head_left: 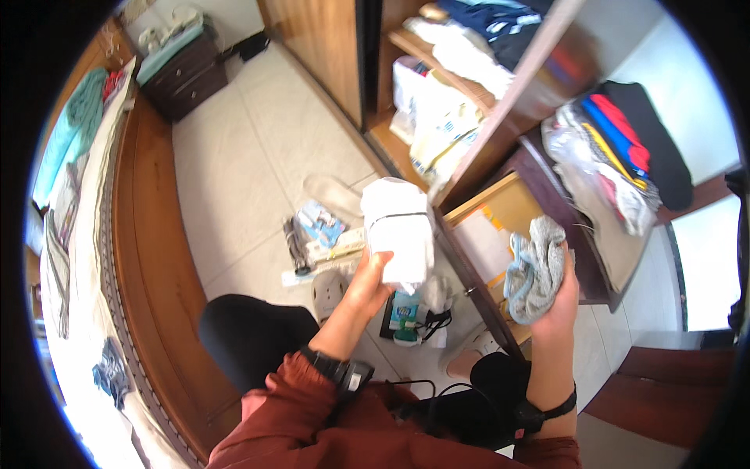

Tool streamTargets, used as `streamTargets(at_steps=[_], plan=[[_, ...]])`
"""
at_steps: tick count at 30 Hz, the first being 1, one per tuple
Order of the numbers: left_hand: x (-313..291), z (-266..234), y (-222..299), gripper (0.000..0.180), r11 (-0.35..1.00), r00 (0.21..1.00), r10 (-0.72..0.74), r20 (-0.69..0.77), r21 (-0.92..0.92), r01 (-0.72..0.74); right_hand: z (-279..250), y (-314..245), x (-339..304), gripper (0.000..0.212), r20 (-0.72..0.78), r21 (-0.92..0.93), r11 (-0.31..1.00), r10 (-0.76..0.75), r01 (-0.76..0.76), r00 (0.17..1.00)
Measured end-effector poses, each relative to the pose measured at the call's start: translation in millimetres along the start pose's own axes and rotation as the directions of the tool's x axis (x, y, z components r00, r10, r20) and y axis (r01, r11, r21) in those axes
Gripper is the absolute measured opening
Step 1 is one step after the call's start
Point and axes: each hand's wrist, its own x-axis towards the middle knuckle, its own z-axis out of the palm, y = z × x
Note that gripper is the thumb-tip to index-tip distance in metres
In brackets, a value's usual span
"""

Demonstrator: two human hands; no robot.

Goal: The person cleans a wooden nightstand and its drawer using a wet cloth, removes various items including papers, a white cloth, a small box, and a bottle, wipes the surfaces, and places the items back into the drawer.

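Observation:
My left hand (370, 288) is closed on a white bundle (398, 227) in a thin plastic wrapping, with a dark band across it, held up over the floor. A crumpled grey cloth (539, 273) with light blue edging is gripped in my right hand (561, 305); its fingers are partly hidden. That cloth hangs over the pulled-out drawer (476, 242), where white papers (486, 238) and a yellow item lie. Below the white bundle, a green-and-blue packet (405, 316) and dark cords (434, 322) rest on the floor.
A blue packet (320, 223), thin boxes (336, 248) and slippers (332, 291) lie on the tiled floor. Folded clothes (617, 148) are piled on top of the drawer unit. An open wardrobe (453, 74) holds clothes and bags. The bed (144, 258) runs along the left.

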Motion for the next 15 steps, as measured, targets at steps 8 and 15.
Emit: streamTargets(at_steps=[8, 15], plan=[[-42.0, 96.8, 15.0, 0.059, 0.860, 0.934, 0.205, 0.292, 0.401, -0.314, 36.7, 54.9, -17.6, 0.050, 0.155, -0.736, 0.608, -0.279, 0.299, 0.948], [-16.4, 126.8, 31.2, 0.054, 0.989, 0.931, 0.094, 0.352, 0.075, -0.128, 21.1, 26.1, -23.3, 0.041, 0.324, -0.771, 0.437, -0.357, 0.463, 0.876]])
